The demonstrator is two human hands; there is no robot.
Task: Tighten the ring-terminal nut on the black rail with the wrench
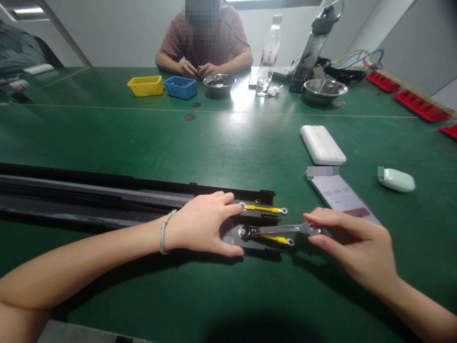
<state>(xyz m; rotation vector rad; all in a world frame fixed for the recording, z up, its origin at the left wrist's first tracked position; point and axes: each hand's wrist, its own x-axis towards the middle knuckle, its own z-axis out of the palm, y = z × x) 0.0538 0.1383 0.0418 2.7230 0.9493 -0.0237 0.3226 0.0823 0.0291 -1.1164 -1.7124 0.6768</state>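
Observation:
My right hand (353, 243) pinches the far end of a combination wrench (278, 229) between thumb and fingers. The wrench's ring end sits around a bolt (243, 231) on a long black metal profile (124, 190). My left hand (205, 221) lies across that profile with its fingers spread, pressing near its right end. One short yellow cable (266, 209) with ring lugs runs just beyond my left fingers. A second yellow cable (280, 239) lies partly under the wrench, its outer lug sticking past the profile's end.
A phone (342, 193) showing a timer lies near my right hand, with a white power bank (323, 145) and a pale earbud case (397, 180). Across the green table (143, 138) sits a person (210, 43) behind a yellow bin (145, 86), blue bin (180, 88), metal bowls and bottles.

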